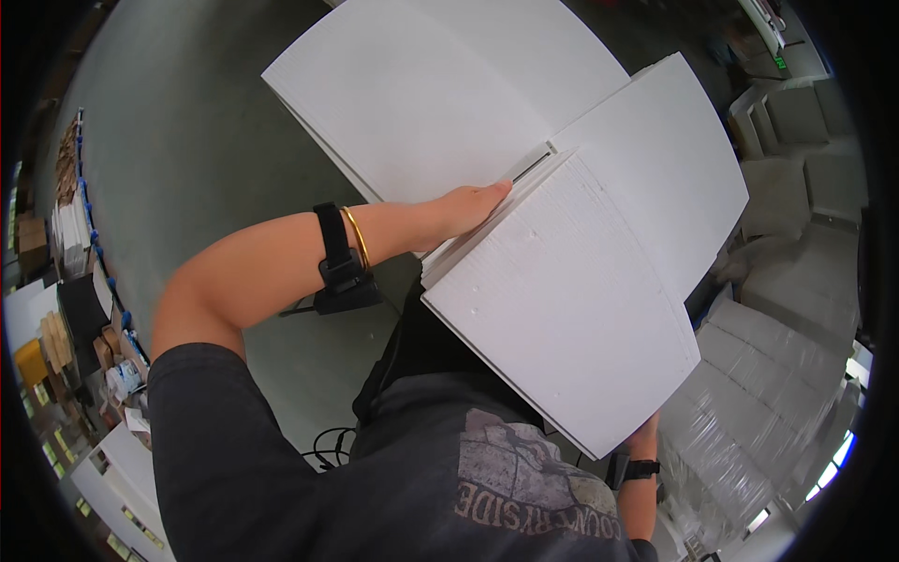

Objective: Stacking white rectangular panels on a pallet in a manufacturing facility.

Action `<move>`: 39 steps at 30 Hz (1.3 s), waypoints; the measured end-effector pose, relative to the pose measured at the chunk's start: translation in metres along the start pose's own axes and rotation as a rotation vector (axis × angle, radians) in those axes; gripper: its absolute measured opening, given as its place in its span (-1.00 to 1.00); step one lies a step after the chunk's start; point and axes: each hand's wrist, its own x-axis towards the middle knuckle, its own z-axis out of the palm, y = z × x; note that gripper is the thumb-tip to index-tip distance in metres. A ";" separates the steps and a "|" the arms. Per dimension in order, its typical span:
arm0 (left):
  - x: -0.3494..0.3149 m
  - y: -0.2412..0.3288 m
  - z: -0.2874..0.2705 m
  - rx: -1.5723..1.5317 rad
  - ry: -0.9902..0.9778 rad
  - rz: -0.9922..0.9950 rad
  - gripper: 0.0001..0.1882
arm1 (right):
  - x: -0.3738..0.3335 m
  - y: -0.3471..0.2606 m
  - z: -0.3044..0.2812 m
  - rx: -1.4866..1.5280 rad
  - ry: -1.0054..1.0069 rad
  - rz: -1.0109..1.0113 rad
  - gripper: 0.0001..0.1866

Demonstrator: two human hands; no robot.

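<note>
A stack of white cardboard sheets (562, 290) lies tilted in front of my body, its layered edge facing left. My left hand (473, 208) grips that left edge, thumb stretched along the top, the other fingers hidden below or behind the edge. At the near right corner, my right hand (644, 431) shows only in part beside the stack; its fingers are hidden behind the sheets. Farther off, another white pile (449, 84) of the same kind spreads to the left, and a white panel (665, 169) adjoins the stack on the right.
Plastic-wrapped pale stacks (758, 375) stand along the right side. On the left are shelves with boxes and loose goods (117, 365). Grey floor (206, 140) shows left of the piles. A black cable (330, 448) loops beside my waist.
</note>
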 end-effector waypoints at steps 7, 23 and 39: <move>-0.032 0.011 0.015 -0.060 -0.098 0.009 -0.25 | -0.021 0.020 0.035 0.101 -0.051 -0.082 -0.41; -0.014 0.011 0.009 0.093 0.002 0.050 -0.25 | -0.012 0.020 0.031 0.113 -0.113 -0.195 -0.46; -0.098 -0.106 0.067 -0.691 0.738 0.783 -0.13 | 0.031 -0.087 -0.068 -0.145 -0.166 -0.508 -0.36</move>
